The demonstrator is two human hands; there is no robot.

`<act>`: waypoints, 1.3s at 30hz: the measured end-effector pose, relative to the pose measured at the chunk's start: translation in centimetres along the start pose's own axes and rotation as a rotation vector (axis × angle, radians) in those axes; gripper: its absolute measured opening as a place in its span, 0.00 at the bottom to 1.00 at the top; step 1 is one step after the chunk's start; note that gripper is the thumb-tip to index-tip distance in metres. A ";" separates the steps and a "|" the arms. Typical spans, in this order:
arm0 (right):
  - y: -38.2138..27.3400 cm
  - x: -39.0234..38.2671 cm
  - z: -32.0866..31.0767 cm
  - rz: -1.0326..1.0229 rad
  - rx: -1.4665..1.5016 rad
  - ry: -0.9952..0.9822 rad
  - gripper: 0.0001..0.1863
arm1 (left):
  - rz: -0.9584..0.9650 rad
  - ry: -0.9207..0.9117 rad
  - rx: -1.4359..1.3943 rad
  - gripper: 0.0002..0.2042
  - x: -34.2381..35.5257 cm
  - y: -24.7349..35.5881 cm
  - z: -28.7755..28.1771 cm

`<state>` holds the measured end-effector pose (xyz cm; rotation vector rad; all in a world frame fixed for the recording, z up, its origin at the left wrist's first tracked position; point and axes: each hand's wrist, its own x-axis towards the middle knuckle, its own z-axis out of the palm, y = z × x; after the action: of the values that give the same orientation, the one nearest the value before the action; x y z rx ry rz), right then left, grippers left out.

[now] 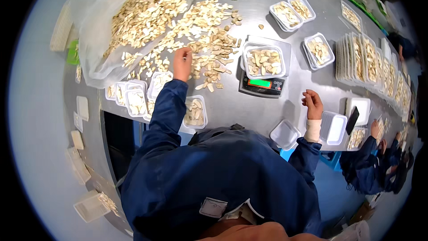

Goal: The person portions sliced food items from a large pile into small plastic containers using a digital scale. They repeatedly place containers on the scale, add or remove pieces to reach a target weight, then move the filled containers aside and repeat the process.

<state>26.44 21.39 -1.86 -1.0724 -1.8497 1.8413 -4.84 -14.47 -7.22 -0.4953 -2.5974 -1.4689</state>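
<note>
My left hand (182,62) reaches into the loose pile of pale dried slices (214,58), fingers closed; what they grip is hidden. The slices spill from a large clear plastic bag (84,22). My right hand (313,104) hovers right of a digital scale (260,89), fingers loosely bent and apart, nothing visible in them. On the scale rests a plastic tray of slices (263,62). A filled tray (194,111) sits below my left hand, beside several others (136,102). An empty tray (284,135) lies at the near edge, below my right hand.
Stacked filled trays (318,51) stand right of the scale, more (292,15) behind it, and long rows (370,67) farther right. Empty tray stacks (331,127) and a black phone-like object (352,120) lie near the steel table's (232,107) edge. Co-workers (361,165) work at the right.
</note>
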 end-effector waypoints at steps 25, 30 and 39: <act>1.5 1.3 0.0 0.031 -0.046 -0.091 0.11 | 0.068 -0.153 0.523 0.03 -3.9 -3.9 4.1; 0.5 1.9 0.5 0.015 -0.057 -0.103 0.12 | 0.123 -0.199 0.573 0.06 -3.7 -3.1 5.6; 1.5 1.5 -0.3 0.031 -0.069 -0.099 0.12 | 0.134 -0.163 0.662 0.06 -1.9 -3.7 5.1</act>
<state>26.09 22.47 -3.62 -1.0561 -1.9767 1.8926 -3.98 -12.33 -13.36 -0.6912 -2.8774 -0.4839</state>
